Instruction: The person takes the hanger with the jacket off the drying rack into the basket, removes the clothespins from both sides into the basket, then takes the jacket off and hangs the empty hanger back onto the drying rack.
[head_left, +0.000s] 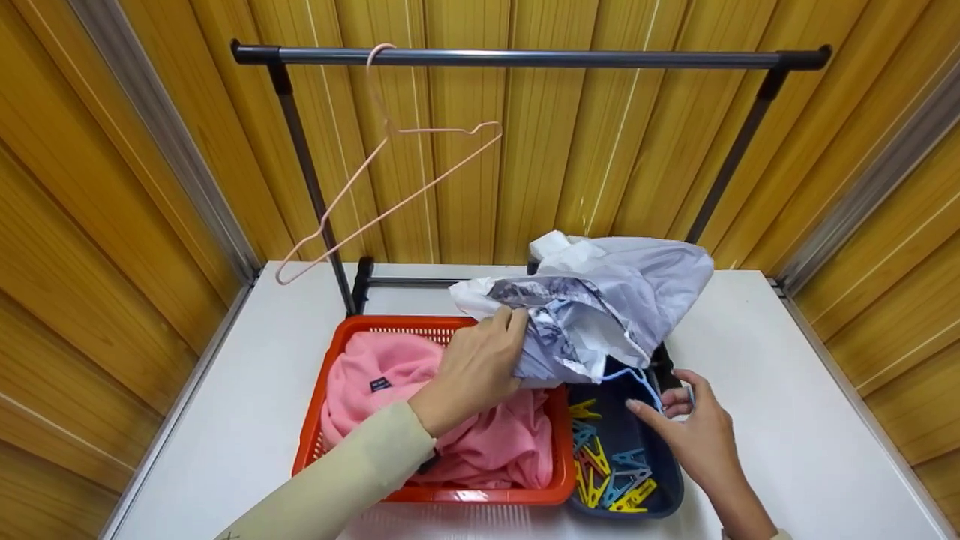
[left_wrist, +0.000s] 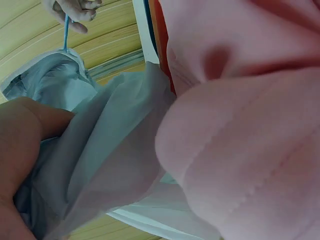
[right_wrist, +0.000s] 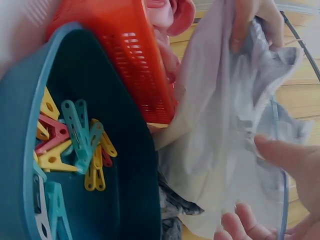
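My left hand [head_left: 484, 352] grips a thin pale grey garment [head_left: 660, 277], bunched and held above the baskets. Its opening faces me, showing a dark patterned inside. A light blue hanger [head_left: 626, 373] is partly inside the garment; the rest of its frame is hidden by cloth. My right hand [head_left: 697, 431] holds the end of the hanger that sticks out, thumb on one side and curled fingers on the other. In the left wrist view, the hanger [left_wrist: 66, 32] runs from the garment [left_wrist: 110, 145] up into the right hand [left_wrist: 75, 12].
Below my left arm, a red basket [head_left: 420, 495] holds pink cloth [head_left: 487, 450]. Beside it stands a dark blue bin [head_left: 671, 480] with several yellow, red and teal clothespins [head_left: 596, 454]. A pink hanger [head_left: 397, 214] hangs on the left of the rack's rail [head_left: 562, 58].
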